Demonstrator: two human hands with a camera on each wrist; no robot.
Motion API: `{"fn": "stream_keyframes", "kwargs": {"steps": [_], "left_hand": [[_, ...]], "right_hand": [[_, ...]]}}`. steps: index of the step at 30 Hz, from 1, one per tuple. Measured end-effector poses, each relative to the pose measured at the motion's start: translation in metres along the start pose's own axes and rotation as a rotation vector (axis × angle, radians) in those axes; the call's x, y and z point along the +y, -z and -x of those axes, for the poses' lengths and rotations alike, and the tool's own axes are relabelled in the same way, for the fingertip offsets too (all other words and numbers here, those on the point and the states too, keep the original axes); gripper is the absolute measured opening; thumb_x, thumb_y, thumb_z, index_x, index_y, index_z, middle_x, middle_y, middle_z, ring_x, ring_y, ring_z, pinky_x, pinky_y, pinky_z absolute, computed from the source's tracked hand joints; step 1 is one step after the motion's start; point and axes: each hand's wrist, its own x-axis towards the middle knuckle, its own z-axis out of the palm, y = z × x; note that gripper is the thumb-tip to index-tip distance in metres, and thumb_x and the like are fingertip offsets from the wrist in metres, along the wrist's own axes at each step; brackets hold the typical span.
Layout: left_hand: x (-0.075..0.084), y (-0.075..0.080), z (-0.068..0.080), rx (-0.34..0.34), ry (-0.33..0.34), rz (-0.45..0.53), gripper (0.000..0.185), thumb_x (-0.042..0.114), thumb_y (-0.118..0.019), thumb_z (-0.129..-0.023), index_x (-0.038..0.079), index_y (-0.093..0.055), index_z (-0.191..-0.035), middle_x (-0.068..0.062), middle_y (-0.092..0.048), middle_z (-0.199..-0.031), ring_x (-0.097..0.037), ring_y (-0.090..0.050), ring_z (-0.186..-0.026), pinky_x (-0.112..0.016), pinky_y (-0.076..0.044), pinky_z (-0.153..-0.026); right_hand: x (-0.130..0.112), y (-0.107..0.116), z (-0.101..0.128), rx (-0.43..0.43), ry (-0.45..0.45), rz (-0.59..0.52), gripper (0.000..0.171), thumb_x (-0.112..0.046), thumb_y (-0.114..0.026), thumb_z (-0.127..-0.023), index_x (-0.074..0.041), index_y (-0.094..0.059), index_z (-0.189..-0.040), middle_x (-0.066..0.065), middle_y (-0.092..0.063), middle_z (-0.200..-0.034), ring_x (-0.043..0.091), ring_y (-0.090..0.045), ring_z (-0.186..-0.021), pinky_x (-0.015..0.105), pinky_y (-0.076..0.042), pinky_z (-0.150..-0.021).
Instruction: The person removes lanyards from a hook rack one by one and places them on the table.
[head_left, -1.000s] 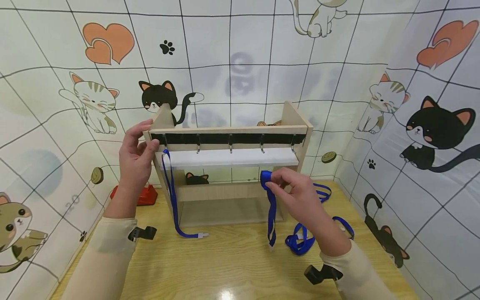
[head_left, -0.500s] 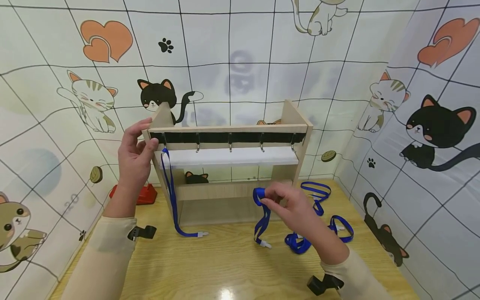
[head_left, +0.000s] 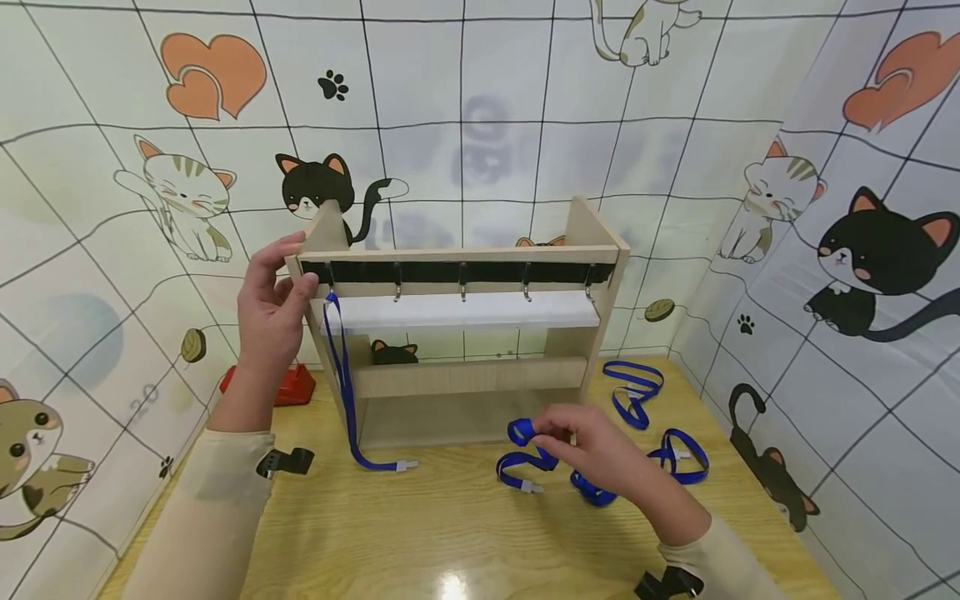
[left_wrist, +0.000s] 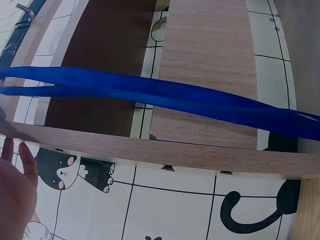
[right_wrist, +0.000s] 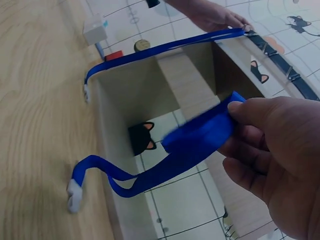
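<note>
A wooden rack [head_left: 468, 379] stands on the table, with a row of metal hooks [head_left: 463, 292] along its black strip. My left hand [head_left: 273, 312] grips the rack's upper left side, thumb at the front edge. From the leftmost hook hangs a blue lanyard [head_left: 345, 387], its white clip lying on the table; its strap [left_wrist: 150, 90] crosses the left wrist view. Thumb and fingers of my right hand [head_left: 592, 442] pinch a second blue lanyard [right_wrist: 195, 142] by its folded end, low before the rack's right half. That lanyard's white clip [head_left: 531, 487] lies on the table.
More blue lanyards lie right of the rack: one looped at the back [head_left: 630, 365], another [head_left: 702, 458] nearer, and a bundle [head_left: 595, 492] beneath my right forearm. A red object [head_left: 295, 386] sits behind my left wrist. Cat-patterned sheets [head_left: 495, 75] rise behind and beside the table [head_left: 420, 542].
My right hand has come down from shelf height to near the table with the lanyard, whose lower part now rests folded on the table. The left hand stays on the rack.
</note>
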Motion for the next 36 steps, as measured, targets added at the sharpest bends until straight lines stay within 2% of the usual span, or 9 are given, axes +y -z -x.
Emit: {"fn": "stream_keyframes", "kwargs": {"steps": [3, 8, 11, 15, 27, 36], "left_hand": [[0.001, 0.0, 0.0, 0.0, 0.0, 0.0, 0.043, 0.002, -0.07, -0.108, 0.002, -0.059, -0.149, -0.008, -0.057, -0.161, -0.032, -0.05, -0.146, -0.033, -0.048, -0.109], [0.002, -0.001, -0.001, -0.001, 0.0, 0.013, 0.043, 0.003, -0.07, -0.107, 0.002, -0.059, -0.149, -0.009, -0.057, -0.161, -0.037, -0.048, -0.148, -0.032, -0.049, -0.109], [0.003, -0.001, -0.001, -0.001, 0.002, 0.017, 0.043, 0.003, -0.07, -0.107, 0.002, -0.059, -0.149, -0.009, -0.057, -0.161, -0.039, -0.046, -0.148, -0.032, -0.05, -0.108], [0.004, -0.001, 0.0, -0.003, 0.002, 0.01, 0.043, 0.004, -0.07, -0.108, 0.002, -0.059, -0.149, -0.008, -0.057, -0.161, -0.035, -0.048, -0.147, -0.032, -0.05, -0.108], [0.001, -0.001, 0.0, -0.003, -0.013, 0.025, 0.043, 0.003, -0.071, -0.107, 0.0, -0.058, -0.148, -0.009, -0.057, -0.161, -0.031, -0.05, -0.146, -0.032, -0.048, -0.108], [0.001, 0.0, 0.001, -0.001, -0.001, -0.006, 0.042, 0.002, -0.069, -0.108, 0.003, -0.059, -0.149, -0.007, -0.057, -0.161, -0.032, -0.049, -0.147, -0.033, -0.048, -0.108]], "right_hand": [[0.008, -0.003, 0.003, -0.062, -0.006, 0.026, 0.009, -0.012, -0.074, -0.108, -0.018, -0.079, -0.111, -0.008, -0.071, -0.094, 0.005, -0.061, -0.079, 0.028, -0.055, -0.066], [0.027, -0.011, 0.007, -0.157, -0.066, 0.033, 0.008, -0.013, -0.074, -0.108, -0.014, -0.081, -0.113, -0.009, -0.075, -0.1, 0.002, -0.063, -0.081, 0.027, -0.057, -0.069], [0.041, -0.017, 0.009, -0.191, -0.114, 0.041, 0.008, -0.012, -0.076, -0.107, -0.013, -0.081, -0.113, -0.008, -0.076, -0.101, 0.001, -0.062, -0.082, 0.027, -0.056, -0.071], [0.058, -0.028, 0.01, -0.211, -0.163, 0.079, 0.006, -0.012, -0.076, -0.106, -0.012, -0.08, -0.111, -0.009, -0.076, -0.101, 0.001, -0.064, -0.084, 0.027, -0.057, -0.073], [0.091, -0.052, 0.015, -0.196, -0.235, 0.204, 0.008, -0.012, -0.079, -0.103, -0.011, -0.079, -0.111, -0.01, -0.075, -0.098, 0.006, -0.068, -0.089, 0.034, -0.059, -0.079], [0.091, -0.055, 0.016, -0.137, -0.306, 0.199, 0.016, -0.023, -0.085, -0.1, -0.012, -0.077, -0.109, -0.012, -0.071, -0.094, 0.005, -0.066, -0.085, 0.032, -0.057, -0.075]]}}
